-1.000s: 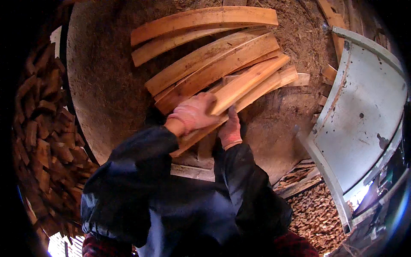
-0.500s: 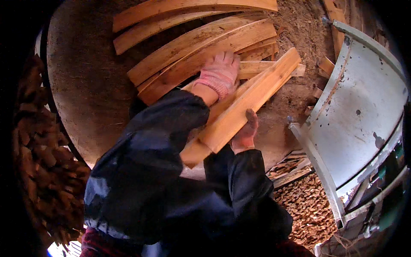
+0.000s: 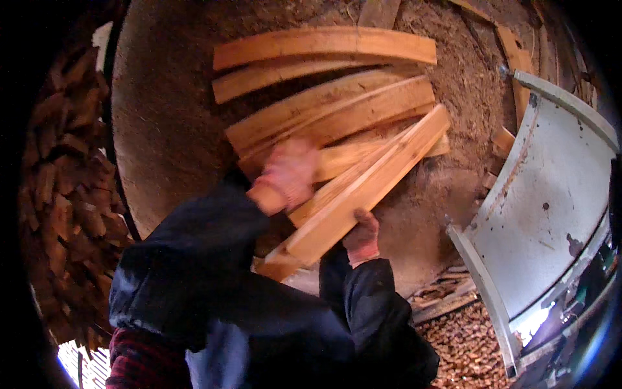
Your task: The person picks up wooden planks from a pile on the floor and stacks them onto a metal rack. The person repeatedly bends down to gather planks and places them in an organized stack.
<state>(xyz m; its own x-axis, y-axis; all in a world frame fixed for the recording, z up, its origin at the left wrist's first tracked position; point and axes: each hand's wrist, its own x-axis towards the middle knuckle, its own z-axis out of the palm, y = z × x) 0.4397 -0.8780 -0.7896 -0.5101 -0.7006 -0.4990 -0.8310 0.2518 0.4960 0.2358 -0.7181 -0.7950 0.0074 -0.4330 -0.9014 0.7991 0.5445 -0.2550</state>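
Note:
Several sawn wooden boards (image 3: pixel 324 44) lie fanned out over the dirt floor in front of me. My right hand (image 3: pixel 363 235), in a dirty pink glove, grips the lower edge of a long wooden board (image 3: pixel 372 188) that slants from lower left to upper right. Other boards lie right under and beside it. My left hand (image 3: pixel 288 172), gloved in pink, is over the near left ends of the fanned boards. Motion smears its fingers, so I cannot make out whether it grasps any of them.
A curved grey metal panel (image 3: pixel 547 201) with chipped paint stands at the right. Stacked split wood (image 3: pixel 65 207) fills the left side. Many small wood pieces (image 3: pixel 470 350) are heaped at the lower right. Loose planks (image 3: pixel 515 71) lean at the back right.
My left hand has pulled back from the middle of the boards toward their left ends. The whole view has shifted, so the boards appear lower. My right hand keeps its hold.

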